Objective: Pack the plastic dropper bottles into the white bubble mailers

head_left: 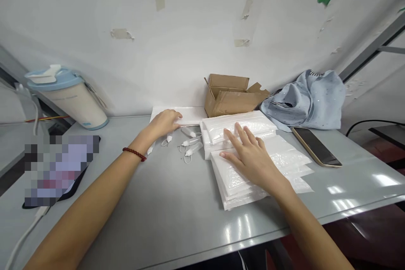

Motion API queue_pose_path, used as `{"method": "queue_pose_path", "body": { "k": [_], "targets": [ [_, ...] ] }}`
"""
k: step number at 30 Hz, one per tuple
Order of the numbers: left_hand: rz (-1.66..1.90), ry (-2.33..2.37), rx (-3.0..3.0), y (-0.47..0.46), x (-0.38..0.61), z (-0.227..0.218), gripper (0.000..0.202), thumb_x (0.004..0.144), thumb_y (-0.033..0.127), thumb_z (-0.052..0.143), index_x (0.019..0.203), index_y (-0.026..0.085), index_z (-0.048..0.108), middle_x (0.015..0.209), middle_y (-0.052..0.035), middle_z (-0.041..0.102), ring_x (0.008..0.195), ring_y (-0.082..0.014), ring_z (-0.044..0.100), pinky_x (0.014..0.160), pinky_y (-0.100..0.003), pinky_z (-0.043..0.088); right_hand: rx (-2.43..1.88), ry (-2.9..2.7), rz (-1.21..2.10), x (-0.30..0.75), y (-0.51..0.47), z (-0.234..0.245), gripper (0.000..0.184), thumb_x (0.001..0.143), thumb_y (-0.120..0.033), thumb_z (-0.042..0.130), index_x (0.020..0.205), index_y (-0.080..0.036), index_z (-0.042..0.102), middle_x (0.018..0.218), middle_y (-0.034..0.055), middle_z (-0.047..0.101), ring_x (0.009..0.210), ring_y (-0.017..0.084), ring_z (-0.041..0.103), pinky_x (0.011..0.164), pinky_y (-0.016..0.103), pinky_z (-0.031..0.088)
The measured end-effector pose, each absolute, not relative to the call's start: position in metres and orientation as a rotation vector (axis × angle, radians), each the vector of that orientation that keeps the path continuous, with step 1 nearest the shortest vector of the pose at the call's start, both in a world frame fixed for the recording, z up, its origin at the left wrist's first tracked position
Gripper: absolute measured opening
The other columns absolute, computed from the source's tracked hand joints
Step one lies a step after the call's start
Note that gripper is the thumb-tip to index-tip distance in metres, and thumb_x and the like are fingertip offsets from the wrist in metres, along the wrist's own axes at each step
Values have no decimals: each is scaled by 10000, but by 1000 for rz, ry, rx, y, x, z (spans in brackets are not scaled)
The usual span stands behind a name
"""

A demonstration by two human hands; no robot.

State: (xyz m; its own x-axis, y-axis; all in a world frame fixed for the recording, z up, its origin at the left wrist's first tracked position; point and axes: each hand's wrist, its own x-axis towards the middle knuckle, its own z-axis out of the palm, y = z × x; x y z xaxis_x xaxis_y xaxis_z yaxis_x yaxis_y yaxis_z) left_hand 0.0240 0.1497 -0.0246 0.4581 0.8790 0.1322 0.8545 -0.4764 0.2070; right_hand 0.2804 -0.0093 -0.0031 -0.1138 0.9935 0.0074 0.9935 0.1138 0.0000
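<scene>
My right hand (251, 152) lies open and palm down, fingers spread, on a stack of white bubble mailers (234, 181). One more bubble mailer (240, 126) lies across the stack's far end. My left hand (164, 123) rests over the near edge of a flat white stack (193, 114) by the wall. Its fingers are bent, with the thumb apart from them; the palm side is hidden, and nothing shows held. Just nearer than that stack lie several small clear plastic tubes with loops (193, 149); some are partly behind the left hand.
An open cardboard box (236, 99) stands against the wall, beside a light blue cloth bag (306, 101). A dark-screened phone (316, 147) lies at the right. A blue-lidded tumbler (74, 99) and a blurred-out phone (63, 173) with a white cable (27, 234) are at the left.
</scene>
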Motion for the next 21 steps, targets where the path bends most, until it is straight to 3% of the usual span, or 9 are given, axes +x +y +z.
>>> {"method": "queue_pose_path", "body": {
  "k": [5,9,13,15,18,21],
  "targets": [
    [269,1560,2640,146,23,-24,210,914,264,515,1035,156,647,1088,-83,660,985,-218,621,855,-384,496,-2058,-2323,-48,281,-9,-4,662,902,-604,322,1463,-259,248,1561,134,127,1421,366,127,1059,579,295],
    [258,1629,2694,136,31,-28,274,912,311,549,1142,165,580,1178,-89,596,1013,-214,599,859,-428,513,-2016,-2314,-59,283,-9,-6,651,902,-600,328,1452,-254,279,1554,145,156,1416,371,148,1051,589,299],
    [278,1780,2713,131,37,-24,269,911,309,551,1129,154,583,1141,-85,609,978,-208,610,837,-419,520,-1955,-2284,-54,285,-9,-8,649,896,-622,314,1433,-258,318,1544,149,197,1408,376,178,1028,606,317],
    [339,1862,2727,130,35,-13,189,923,227,501,1022,139,636,1065,-98,646,1002,-234,608,871,-429,491,-1939,-2274,-44,284,-8,-8,649,895,-625,310,1430,-258,323,1542,151,203,1408,377,178,1023,613,317],
    [493,2002,2728,125,23,14,287,875,98,405,866,137,689,940,-140,685,1030,-302,604,907,-451,434,-1945,-2273,-17,283,-9,-6,655,895,-620,324,1433,-248,321,1542,160,196,1409,380,172,1027,614,309],
    [681,2160,2673,110,4,47,318,838,120,392,905,118,703,920,-158,699,1001,-346,608,879,-481,427,-1940,-2263,-21,284,-8,-7,652,890,-613,350,1426,-242,336,1536,167,210,1405,386,181,1019,618,316]
  ]
}}
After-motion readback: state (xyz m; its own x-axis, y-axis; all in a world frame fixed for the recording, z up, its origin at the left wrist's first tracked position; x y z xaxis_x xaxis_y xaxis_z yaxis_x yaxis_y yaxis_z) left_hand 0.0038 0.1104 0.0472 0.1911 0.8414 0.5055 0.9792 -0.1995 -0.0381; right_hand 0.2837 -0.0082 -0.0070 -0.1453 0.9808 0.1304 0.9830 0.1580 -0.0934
